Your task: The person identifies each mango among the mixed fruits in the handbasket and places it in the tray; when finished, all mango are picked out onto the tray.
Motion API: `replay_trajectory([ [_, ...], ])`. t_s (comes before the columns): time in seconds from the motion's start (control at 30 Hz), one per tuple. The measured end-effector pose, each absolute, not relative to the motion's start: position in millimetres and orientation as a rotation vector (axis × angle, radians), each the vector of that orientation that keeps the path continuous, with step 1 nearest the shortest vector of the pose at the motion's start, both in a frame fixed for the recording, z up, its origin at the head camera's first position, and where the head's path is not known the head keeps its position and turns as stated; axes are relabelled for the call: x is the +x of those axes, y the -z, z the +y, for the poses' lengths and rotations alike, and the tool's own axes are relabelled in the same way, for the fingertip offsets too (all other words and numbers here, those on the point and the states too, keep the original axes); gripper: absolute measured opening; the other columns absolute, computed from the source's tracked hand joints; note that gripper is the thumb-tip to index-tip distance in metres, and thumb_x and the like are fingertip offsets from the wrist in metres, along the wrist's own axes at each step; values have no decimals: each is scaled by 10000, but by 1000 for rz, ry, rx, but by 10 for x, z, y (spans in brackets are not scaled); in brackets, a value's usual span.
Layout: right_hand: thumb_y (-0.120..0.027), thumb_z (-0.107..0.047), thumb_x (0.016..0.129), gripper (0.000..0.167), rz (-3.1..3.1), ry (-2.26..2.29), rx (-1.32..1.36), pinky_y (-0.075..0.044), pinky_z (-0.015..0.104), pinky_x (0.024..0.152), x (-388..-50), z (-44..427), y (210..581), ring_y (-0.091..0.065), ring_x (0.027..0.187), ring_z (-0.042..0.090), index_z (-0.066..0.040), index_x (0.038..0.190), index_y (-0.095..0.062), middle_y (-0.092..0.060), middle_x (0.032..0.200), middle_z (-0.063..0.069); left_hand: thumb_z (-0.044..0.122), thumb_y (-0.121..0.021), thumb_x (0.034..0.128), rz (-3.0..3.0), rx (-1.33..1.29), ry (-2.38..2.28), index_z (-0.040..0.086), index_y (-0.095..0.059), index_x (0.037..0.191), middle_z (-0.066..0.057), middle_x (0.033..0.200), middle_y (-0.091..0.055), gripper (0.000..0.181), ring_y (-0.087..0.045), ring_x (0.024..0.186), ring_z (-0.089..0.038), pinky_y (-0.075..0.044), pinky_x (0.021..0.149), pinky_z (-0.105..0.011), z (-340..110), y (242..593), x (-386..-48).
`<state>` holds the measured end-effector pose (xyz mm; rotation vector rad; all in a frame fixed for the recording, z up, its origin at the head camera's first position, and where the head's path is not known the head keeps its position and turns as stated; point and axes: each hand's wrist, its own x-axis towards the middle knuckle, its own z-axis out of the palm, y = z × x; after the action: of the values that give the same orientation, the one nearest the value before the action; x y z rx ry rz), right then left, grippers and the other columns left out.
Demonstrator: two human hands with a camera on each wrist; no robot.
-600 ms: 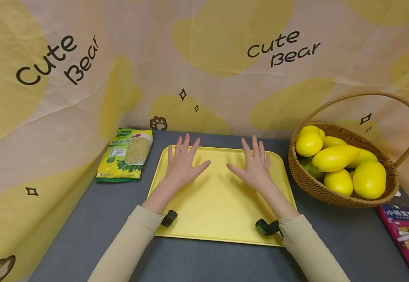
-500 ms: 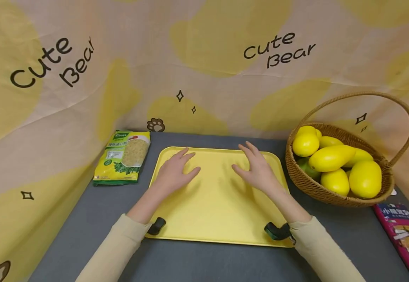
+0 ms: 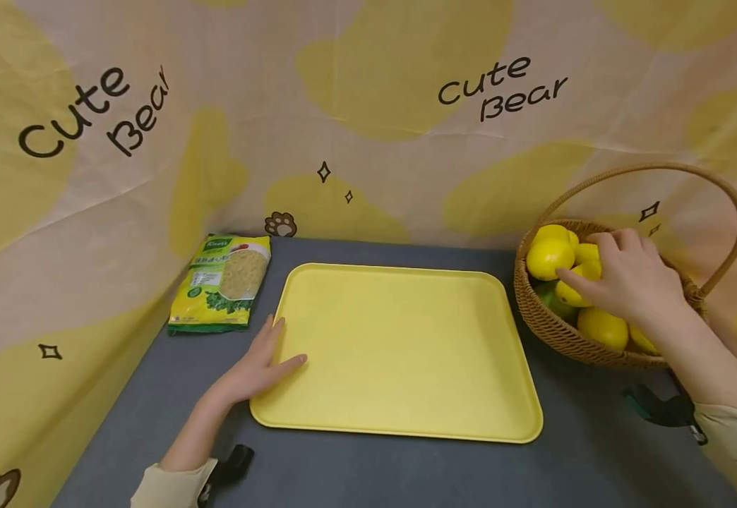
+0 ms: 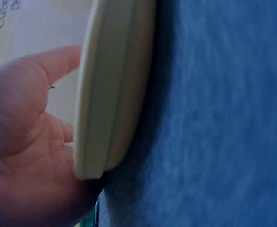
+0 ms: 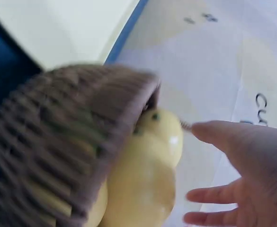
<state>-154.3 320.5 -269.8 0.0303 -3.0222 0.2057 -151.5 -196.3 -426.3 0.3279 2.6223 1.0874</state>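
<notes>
Loose left hand [image 3: 255,370] flanks the tray [image 3: 400,353], perhaps to steady it. Empty right hand [image 3: 638,279] hovers over fruit [image 3: 550,258] near the desk's [image 3: 394,473] right edge.

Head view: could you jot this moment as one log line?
left hand: at left side of yellow tray | right hand: over yellow fruit in wicker basket | Knorr packet: left of tray

R hand [image 3: 638,279], prev. over yellow tray [image 3: 400,353], now shifted R, over wicker basket [image 3: 553,337], hiding part of the yellow fruit [image 3: 549,257] in head view. L hand [image 3: 257,367] moved outward, from above tray to its L rim, thumb across rim; contact unclear.
</notes>
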Motion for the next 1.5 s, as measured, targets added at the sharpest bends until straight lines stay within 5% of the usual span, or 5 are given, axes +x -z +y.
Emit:
replay_trajectory([
  [0.23, -472, -811, 802, 1068, -3208, -76, -83, -388, 597, 633, -1577, 3489, 2748, -441, 946, 570, 140, 1281, -391, -404, 1131, 407, 466, -579, 958, 2687, 356, -1219, -3, -153, 1548, -249, 1598, -7, 866, -58, 1449, -450, -138, 1111, -646, -1956, 4419, -1644],
  [0.7, -686, -623, 799, 1165, -3202, -411, -32, -390, 630, 771, -1612, 3643, 2834, -426, 961, 576, 292, 1312, -178, -353, 1141, 487, 226, -628, 969, 2875, 394, -1475, 21, -483, 1422, -167, 1521, -368, 519, -335, 1392, -360, -303, 1087, -556, -2004, 4631, -1651],
  [1.23, -726, -460, 850, 1069, -2864, -843, -69, -377, 674, 868, -1468, 3330, 2822, -391, 1170, 581, 79, 1520, -91, -259, 1431, 390, 258, -628, 961, 2888, 489, -1321, -8, -340, 1498, -193, 1583, -221, 665, -189, 1438, -416, -129, 1139, -594, -2042, 4653, -1622],
  [1.33, -742, -421, 852, 1055, -2842, -990, -9, -501, 380, 886, -1481, 3143, 2829, -391, 1241, 556, -14, 1554, -70, -189, 1530, 307, 287, -614, 971, 2873, 448, -1351, 11, -353, 1499, -168, 1586, -231, 650, -198, 1440, -402, -174, 1123, -605, -2044, 4648, -1614],
  [1.5, -766, -385, 842, 1053, -2820, -1181, 112, -484, 417, 967, -1553, 2749, 2905, -318, 1356, 476, -73, 1567, -68, -162, 1567, 233, 221, -614, 976, 2890, 419, -1458, 10, -451, 1444, -175, 1549, -317, 539, -291, 1411, -376, -270, 1094, -582, -2035, 4653, -1606],
])
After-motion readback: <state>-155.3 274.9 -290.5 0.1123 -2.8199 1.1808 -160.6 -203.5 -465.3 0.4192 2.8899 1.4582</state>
